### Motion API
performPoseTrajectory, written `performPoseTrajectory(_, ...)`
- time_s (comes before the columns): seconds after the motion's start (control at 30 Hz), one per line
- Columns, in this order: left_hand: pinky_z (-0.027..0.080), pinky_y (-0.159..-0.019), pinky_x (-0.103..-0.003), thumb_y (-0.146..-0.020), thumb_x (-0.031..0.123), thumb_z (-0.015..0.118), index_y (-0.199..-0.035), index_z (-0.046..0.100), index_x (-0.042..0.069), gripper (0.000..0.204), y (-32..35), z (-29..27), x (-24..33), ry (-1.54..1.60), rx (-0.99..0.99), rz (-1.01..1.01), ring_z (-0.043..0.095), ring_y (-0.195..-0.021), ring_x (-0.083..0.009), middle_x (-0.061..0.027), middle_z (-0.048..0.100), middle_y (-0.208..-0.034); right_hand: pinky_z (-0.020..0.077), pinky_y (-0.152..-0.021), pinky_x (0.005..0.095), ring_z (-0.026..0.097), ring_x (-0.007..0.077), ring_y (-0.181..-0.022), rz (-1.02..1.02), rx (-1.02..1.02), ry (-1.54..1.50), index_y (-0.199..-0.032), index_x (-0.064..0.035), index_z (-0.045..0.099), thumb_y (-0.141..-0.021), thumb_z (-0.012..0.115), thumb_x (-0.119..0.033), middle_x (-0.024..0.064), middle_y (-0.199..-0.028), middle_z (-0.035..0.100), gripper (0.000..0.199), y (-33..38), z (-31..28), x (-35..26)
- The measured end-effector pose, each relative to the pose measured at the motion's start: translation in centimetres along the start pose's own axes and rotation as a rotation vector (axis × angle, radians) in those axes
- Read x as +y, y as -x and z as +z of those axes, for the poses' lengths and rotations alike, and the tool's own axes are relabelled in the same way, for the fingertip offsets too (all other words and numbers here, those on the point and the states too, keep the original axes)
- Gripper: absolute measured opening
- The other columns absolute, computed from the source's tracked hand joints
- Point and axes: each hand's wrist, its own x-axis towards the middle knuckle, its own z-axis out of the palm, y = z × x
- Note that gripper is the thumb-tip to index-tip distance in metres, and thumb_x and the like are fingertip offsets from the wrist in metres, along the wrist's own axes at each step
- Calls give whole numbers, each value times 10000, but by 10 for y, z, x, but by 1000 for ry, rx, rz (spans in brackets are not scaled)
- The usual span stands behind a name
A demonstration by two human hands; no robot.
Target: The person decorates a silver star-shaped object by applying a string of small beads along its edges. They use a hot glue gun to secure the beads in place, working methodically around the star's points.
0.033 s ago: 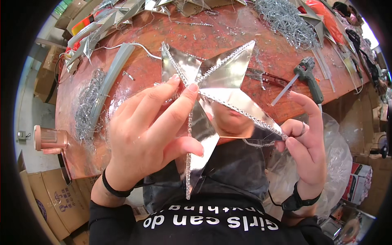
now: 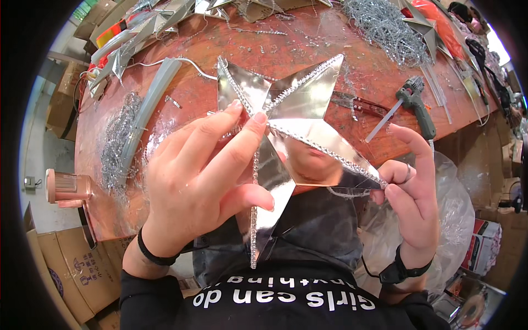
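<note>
A shiny silver five-pointed star [image 2: 305, 99] is held up in front of me, its lower point near my body. Beaded silver trim [image 2: 324, 149] runs along its ridges from the centre to the tips. The star's right-hand tip is pinched between the thumb and fingers of my right hand [image 2: 415, 192], the other fingers curled or raised. My left hand [image 2: 192, 159] reaches across the left side with fingers outstretched, two fingertips touching the trim near the centre and the thumb apart from them. It hides the star's left point.
Beyond the star, on the reddish table [image 2: 192, 102], lie a glue gun [image 2: 416, 107] with a clear stick, a red-handled tool [image 2: 366, 105], tangled silver trim [image 2: 385, 33], and translucent glue sticks [image 2: 148, 104]. A copper-coloured cup [image 2: 69, 188] sits at the left edge; cardboard boxes [image 2: 77, 269] stand below.
</note>
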Motion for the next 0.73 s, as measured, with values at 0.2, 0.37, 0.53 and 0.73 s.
performPoseTrajectory(0.2, 539, -728, -398, -872, 645, 358, -1150, 611, 31, 720, 1, -1, 0, 7, -11, -14, 656, -901, -332, -182, 635, -1067, 334, -591, 192, 433, 61, -670, -42, -29, -2, -1396, 19, 216, -823, 417, 19, 38, -763, 512, 607, -1, -1, 6)
performPoseTrajectory(0.37, 541, -729, -397, -872, 643, 362, -1139, 613, 29, 716, 0, -1, 0, 19, -16, -22, 656, -903, -333, -186, 634, -1067, 330, -607, 190, 426, 61, -674, -37, -64, -56, -1388, 24, 232, -834, 430, -14, 39, -770, 512, 589, -1, -5, 11)
performPoseTrajectory(0.53, 540, -740, -401, -879, 601, 419, -1138, 611, 28, 658, 0, -2, 1, 46, -20, -38, 655, -910, -337, -189, 635, -1062, 407, -699, 239, 479, 102, -717, -72, -111, -235, -1406, 19, 204, -826, 447, -13, 75, -813, 533, 630, -4, -9, 27)
performPoseTrajectory(0.73, 536, -764, -404, -878, 561, 484, -1164, 590, 31, 612, 0, -3, 1, 70, -26, -33, 651, -930, -345, -195, 634, -1065, 438, -873, 354, 593, 237, -927, -105, -250, -418, -1433, 12, 141, -828, 473, -6, 180, -961, 595, 690, -1, -21, 47)
